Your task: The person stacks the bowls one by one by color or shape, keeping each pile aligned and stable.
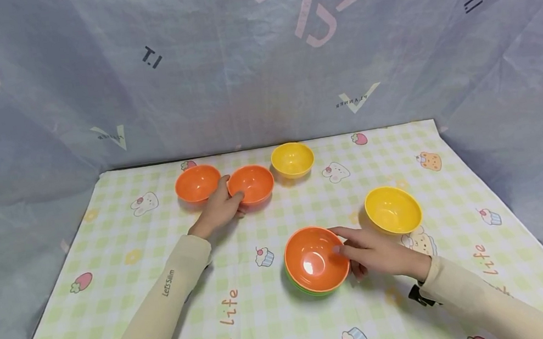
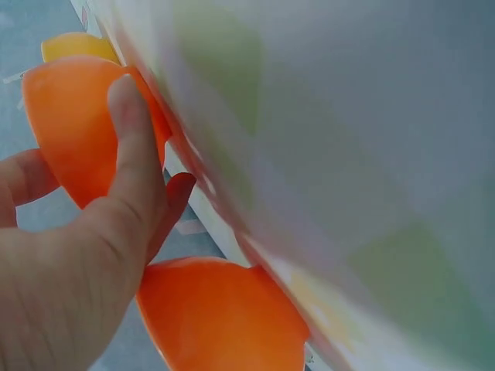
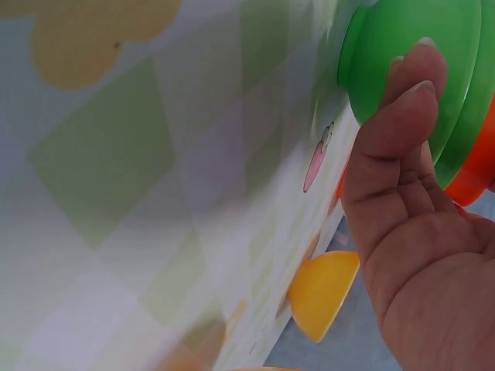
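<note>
Near the far edge, my left hand [image 1: 218, 207] grips the near left side of an orange bowl [image 1: 252, 185]. Its thumb lies along the outer wall in the left wrist view, with the other fingers spread around the bowl. A second orange bowl [image 1: 197, 184] stands just left of that hand. My right hand [image 1: 376, 251] holds a stack with an orange bowl [image 1: 311, 262] on top and green bowls [image 3: 421, 69] below. The right thumb reaches over the orange rim, while curled fingers press the green outer wall.
One yellow bowl [image 1: 292, 160] stands at the back, close to the gripped orange bowl. Another yellow bowl [image 1: 393, 210] sits right of the stack, beyond my right forearm. A checked cloth [image 1: 160, 247] covers the table, and a grey-blue fabric backdrop [image 1: 223, 86] rises behind its far edge.
</note>
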Demonstrator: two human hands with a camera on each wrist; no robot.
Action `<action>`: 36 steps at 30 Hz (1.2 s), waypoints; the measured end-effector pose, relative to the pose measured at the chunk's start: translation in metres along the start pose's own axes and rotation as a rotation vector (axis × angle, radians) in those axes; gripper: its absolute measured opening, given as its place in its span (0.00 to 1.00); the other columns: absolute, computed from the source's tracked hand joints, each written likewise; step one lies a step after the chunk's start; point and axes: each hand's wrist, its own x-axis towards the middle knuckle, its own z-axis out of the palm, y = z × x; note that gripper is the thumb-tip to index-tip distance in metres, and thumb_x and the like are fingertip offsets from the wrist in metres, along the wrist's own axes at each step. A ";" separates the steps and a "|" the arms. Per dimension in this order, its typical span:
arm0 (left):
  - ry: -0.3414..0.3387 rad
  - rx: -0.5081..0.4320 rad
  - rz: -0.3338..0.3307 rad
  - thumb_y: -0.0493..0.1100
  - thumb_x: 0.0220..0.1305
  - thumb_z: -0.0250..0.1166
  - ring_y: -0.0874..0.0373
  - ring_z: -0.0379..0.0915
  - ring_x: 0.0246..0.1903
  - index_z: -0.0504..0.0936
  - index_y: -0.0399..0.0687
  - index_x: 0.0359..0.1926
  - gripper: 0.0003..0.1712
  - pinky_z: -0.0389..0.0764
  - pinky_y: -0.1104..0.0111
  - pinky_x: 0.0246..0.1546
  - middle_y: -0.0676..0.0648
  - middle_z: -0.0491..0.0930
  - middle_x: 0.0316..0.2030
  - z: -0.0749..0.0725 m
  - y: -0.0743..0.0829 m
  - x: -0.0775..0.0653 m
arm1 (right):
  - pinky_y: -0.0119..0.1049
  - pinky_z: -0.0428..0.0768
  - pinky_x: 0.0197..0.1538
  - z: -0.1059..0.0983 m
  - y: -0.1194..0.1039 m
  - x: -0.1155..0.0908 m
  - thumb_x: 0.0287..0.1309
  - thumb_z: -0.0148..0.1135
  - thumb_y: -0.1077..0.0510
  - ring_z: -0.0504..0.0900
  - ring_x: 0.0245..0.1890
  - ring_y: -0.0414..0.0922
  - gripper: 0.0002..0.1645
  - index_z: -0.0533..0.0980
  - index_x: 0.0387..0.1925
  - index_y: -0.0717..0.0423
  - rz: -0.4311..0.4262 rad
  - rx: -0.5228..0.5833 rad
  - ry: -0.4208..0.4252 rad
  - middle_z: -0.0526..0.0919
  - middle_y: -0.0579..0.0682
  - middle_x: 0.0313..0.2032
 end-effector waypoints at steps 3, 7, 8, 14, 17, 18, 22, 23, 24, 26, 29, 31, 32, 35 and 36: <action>-0.004 -0.039 -0.005 0.40 0.70 0.51 0.47 0.81 0.28 0.39 0.42 0.74 0.40 0.83 0.60 0.32 0.36 0.80 0.37 0.002 -0.002 0.002 | 0.38 0.78 0.22 0.000 0.001 0.000 0.72 0.48 0.51 0.76 0.16 0.51 0.20 0.65 0.64 0.41 0.018 -0.009 0.001 0.79 0.51 0.18; -0.002 -0.069 -0.005 0.37 0.70 0.50 0.47 0.81 0.29 0.40 0.43 0.74 0.39 0.83 0.60 0.33 0.36 0.78 0.42 0.002 -0.003 0.003 | 0.38 0.79 0.22 0.001 0.002 0.000 0.73 0.48 0.51 0.76 0.17 0.52 0.21 0.65 0.64 0.41 0.028 -0.007 0.001 0.79 0.51 0.18; 0.000 -0.073 -0.007 0.37 0.70 0.50 0.47 0.81 0.29 0.40 0.43 0.74 0.39 0.83 0.60 0.33 0.36 0.77 0.42 0.002 -0.003 0.003 | 0.38 0.79 0.22 0.001 -0.002 0.000 0.73 0.48 0.53 0.76 0.17 0.54 0.21 0.64 0.65 0.43 0.028 -0.003 0.001 0.79 0.53 0.18; -0.002 -0.066 0.005 0.36 0.68 0.49 0.47 0.81 0.29 0.41 0.43 0.74 0.39 0.83 0.60 0.34 0.35 0.77 0.42 0.001 -0.004 0.002 | 0.40 0.78 0.21 0.002 -0.021 -0.002 0.72 0.47 0.60 0.74 0.17 0.58 0.21 0.64 0.64 0.53 0.012 0.004 0.006 0.78 0.58 0.18; -0.005 -0.054 0.014 0.35 0.68 0.48 0.47 0.81 0.29 0.41 0.42 0.74 0.38 0.83 0.60 0.34 0.35 0.77 0.41 0.000 -0.004 0.001 | 0.40 0.78 0.21 0.002 -0.024 -0.003 0.72 0.47 0.61 0.74 0.17 0.59 0.21 0.65 0.64 0.54 0.009 0.007 0.005 0.78 0.58 0.18; -0.006 -0.055 0.018 0.35 0.68 0.48 0.46 0.81 0.29 0.41 0.42 0.74 0.38 0.83 0.60 0.34 0.35 0.77 0.42 0.000 -0.004 0.001 | 0.40 0.78 0.21 0.001 -0.024 -0.003 0.72 0.47 0.61 0.74 0.17 0.60 0.21 0.65 0.64 0.54 0.012 0.007 0.005 0.78 0.59 0.18; -0.004 -0.011 0.038 0.36 0.68 0.49 0.46 0.80 0.27 0.43 0.42 0.74 0.38 0.82 0.59 0.34 0.35 0.77 0.35 -0.002 -0.005 -0.001 | 0.40 0.78 0.21 0.001 -0.010 0.000 0.73 0.47 0.59 0.74 0.17 0.57 0.21 0.64 0.64 0.50 0.012 0.004 0.001 0.78 0.56 0.18; -0.001 0.005 0.044 0.36 0.68 0.49 0.46 0.80 0.27 0.43 0.43 0.74 0.38 0.82 0.59 0.34 0.36 0.77 0.33 -0.002 -0.005 -0.001 | 0.39 0.78 0.21 0.001 -0.007 0.000 0.73 0.47 0.58 0.75 0.17 0.56 0.21 0.64 0.64 0.48 0.014 0.001 0.000 0.79 0.55 0.18; -0.001 0.024 0.050 0.37 0.68 0.50 0.46 0.79 0.26 0.44 0.43 0.74 0.38 0.82 0.59 0.33 0.37 0.78 0.31 -0.003 -0.005 -0.001 | 0.39 0.78 0.21 0.001 -0.004 0.000 0.73 0.47 0.57 0.75 0.16 0.55 0.21 0.64 0.65 0.47 0.015 -0.002 -0.002 0.79 0.54 0.18; -0.001 0.052 0.058 0.37 0.68 0.50 0.46 0.79 0.25 0.44 0.43 0.74 0.37 0.82 0.58 0.32 0.38 0.79 0.27 -0.004 -0.004 -0.003 | 0.37 0.78 0.21 0.001 0.000 0.001 0.73 0.47 0.54 0.75 0.16 0.53 0.21 0.64 0.65 0.46 0.017 -0.005 -0.005 0.79 0.53 0.18; -0.004 0.067 0.068 0.36 0.68 0.50 0.46 0.79 0.24 0.45 0.43 0.73 0.37 0.81 0.56 0.31 0.38 0.80 0.26 -0.005 -0.002 -0.005 | 0.37 0.78 0.21 0.000 0.002 0.001 0.73 0.47 0.52 0.75 0.16 0.50 0.22 0.64 0.65 0.43 0.017 -0.009 -0.006 0.79 0.52 0.18; -0.010 0.061 0.074 0.36 0.68 0.50 0.46 0.79 0.25 0.46 0.44 0.73 0.37 0.82 0.55 0.31 0.38 0.80 0.27 -0.006 -0.002 -0.006 | 0.37 0.78 0.21 0.000 0.002 0.001 0.73 0.47 0.51 0.75 0.16 0.50 0.21 0.64 0.65 0.42 0.015 -0.010 -0.006 0.79 0.52 0.18; -0.011 0.059 0.078 0.35 0.68 0.50 0.46 0.79 0.25 0.46 0.44 0.73 0.36 0.82 0.55 0.32 0.38 0.80 0.29 -0.006 -0.001 -0.007 | 0.37 0.78 0.21 0.000 0.002 0.000 0.73 0.47 0.51 0.75 0.16 0.50 0.21 0.64 0.65 0.42 0.013 -0.011 -0.006 0.79 0.52 0.18; -0.019 0.062 0.096 0.34 0.68 0.50 0.47 0.79 0.27 0.47 0.45 0.73 0.36 0.82 0.56 0.33 0.38 0.78 0.36 -0.007 -0.001 -0.009 | 0.37 0.78 0.22 0.000 0.002 0.000 0.73 0.47 0.50 0.76 0.16 0.50 0.20 0.65 0.64 0.40 0.017 -0.010 -0.007 0.79 0.51 0.18; -0.022 0.059 0.101 0.34 0.67 0.50 0.48 0.80 0.28 0.47 0.45 0.73 0.37 0.82 0.56 0.33 0.38 0.77 0.39 -0.007 -0.001 -0.010 | 0.37 0.78 0.22 -0.001 0.002 0.000 0.73 0.47 0.50 0.76 0.17 0.50 0.20 0.65 0.64 0.41 0.018 -0.011 -0.007 0.79 0.52 0.18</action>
